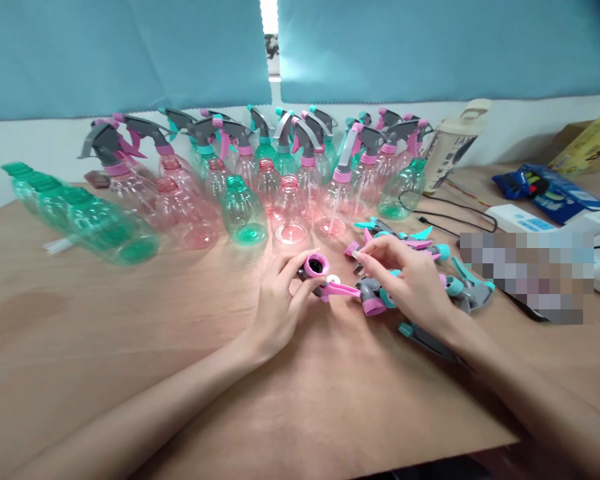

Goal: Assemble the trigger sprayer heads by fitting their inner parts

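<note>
The left hand's grip is closed around a spray head, pink collar facing up, pink trigger pointing right. Thumb and finger of the right hand nearly meet beside it; whether that grip pinches anything, I cannot tell. A white ring shows just beside the held head. More loose spray heads lie under and around the right hand. Beyond these 2 hands, pink and green bottles, some topped with sprayers, crowd the worktop.

Table bearing bottles, spray heads
</note>
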A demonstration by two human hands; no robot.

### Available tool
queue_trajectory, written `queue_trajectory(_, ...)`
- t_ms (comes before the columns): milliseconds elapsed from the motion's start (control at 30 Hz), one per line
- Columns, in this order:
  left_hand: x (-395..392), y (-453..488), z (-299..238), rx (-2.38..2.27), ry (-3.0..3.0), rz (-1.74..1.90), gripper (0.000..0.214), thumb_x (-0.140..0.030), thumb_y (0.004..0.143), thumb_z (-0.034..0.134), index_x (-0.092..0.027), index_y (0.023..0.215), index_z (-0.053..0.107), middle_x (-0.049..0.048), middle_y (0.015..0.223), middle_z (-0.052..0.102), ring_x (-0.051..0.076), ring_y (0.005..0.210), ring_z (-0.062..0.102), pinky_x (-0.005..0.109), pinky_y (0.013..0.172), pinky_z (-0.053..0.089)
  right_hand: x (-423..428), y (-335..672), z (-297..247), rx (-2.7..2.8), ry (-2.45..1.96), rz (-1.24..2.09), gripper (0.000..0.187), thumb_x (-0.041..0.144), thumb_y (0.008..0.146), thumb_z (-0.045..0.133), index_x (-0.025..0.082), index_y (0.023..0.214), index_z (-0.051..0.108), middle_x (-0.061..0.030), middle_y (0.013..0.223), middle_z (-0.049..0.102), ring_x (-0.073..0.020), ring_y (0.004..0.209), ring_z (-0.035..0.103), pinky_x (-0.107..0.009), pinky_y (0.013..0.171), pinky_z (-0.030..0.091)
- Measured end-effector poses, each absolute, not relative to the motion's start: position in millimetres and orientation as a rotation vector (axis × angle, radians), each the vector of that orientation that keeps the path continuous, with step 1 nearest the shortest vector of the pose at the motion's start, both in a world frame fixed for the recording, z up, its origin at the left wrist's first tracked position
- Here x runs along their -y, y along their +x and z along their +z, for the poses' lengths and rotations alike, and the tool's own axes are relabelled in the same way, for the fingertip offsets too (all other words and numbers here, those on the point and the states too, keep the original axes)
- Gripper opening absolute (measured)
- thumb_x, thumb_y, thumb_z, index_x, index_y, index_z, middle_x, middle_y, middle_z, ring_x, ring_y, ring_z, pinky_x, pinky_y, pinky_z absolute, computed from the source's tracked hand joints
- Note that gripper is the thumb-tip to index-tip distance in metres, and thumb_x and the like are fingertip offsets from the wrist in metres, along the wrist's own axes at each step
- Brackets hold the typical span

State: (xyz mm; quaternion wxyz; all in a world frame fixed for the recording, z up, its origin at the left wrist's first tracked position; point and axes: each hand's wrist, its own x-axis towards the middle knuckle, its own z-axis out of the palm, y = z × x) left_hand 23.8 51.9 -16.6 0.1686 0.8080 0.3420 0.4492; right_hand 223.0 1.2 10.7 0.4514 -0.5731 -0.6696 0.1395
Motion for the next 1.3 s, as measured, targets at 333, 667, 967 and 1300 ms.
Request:
queue_trajectory(333, -55.4, -9.6, -11.4, -1.062, 2.353, 1.284, 0.029, -0.026, 0.085, 0.063, -0.023, 0.114, 0.060, 0.0019, 0.097, 0.061, 0.014, 0.082, 0.056, 0.027, 0.072, 0.050, -40.1, 222.9, 34.2, 2.391, -1.605, 0.541, 0.014, 0.024, 0.078, 0.065, 0.017, 0.090, 0.064, -0.0034, 0.082, 0.068, -0.0181, 0.078, 0.062, -0.027, 0.062, 0.043)
queue_trajectory(667, -45.7, -19.7, -9.2, -0.970, 2.354, 1.277, 0.031, -0.023, 0.085, 0.063, -0.023, 0.116, 0.059, 0.0013, 0.101, 0.062, 0.010, 0.076, 0.058, 0.021, 0.064, 0.050, -69.4, 218.2, 24.0, 2.478, -1.648, 0.882, 0.022, 0.037, 0.073, 0.066, 0.016, 0.079, 0.065, -0.0034, 0.075, 0.068, -0.0160, 0.069, 0.061, -0.024, 0.056, 0.041)
queue_trajectory(967, -45.8, -18.1, -15.1, -0.902, 2.366, 1.298, 0.035, -0.018, 0.081, 0.068, -0.022, 0.115, 0.059, 0.0007, 0.101, 0.062, 0.006, 0.064, 0.057, 0.019, 0.060, 0.050, -65.8, 203.1, 54.2, 2.479, -1.606, 0.868, 0.015, 0.031, 0.077, 0.062, 0.016, 0.080, 0.065, -0.0019, 0.073, 0.065, -0.0137, 0.067, 0.057, -0.023, 0.057, 0.038)
queue_trajectory(1300, -46.2, -18.0, -12.8, -0.955, 2.319, 1.272, 0.027, -0.018, 0.081, 0.068, -0.019, 0.108, 0.060, -0.0003, 0.095, 0.060, 0.005, 0.061, 0.056, 0.018, 0.058, 0.046, -46.2, 171.8, 111.4, 2.527, -1.252, 0.718, 0.022, 0.033, 0.088, 0.055, 0.019, 0.079, 0.070, 0.0023, 0.068, 0.062, -0.0084, 0.057, 0.048, -0.023, 0.053, 0.032)
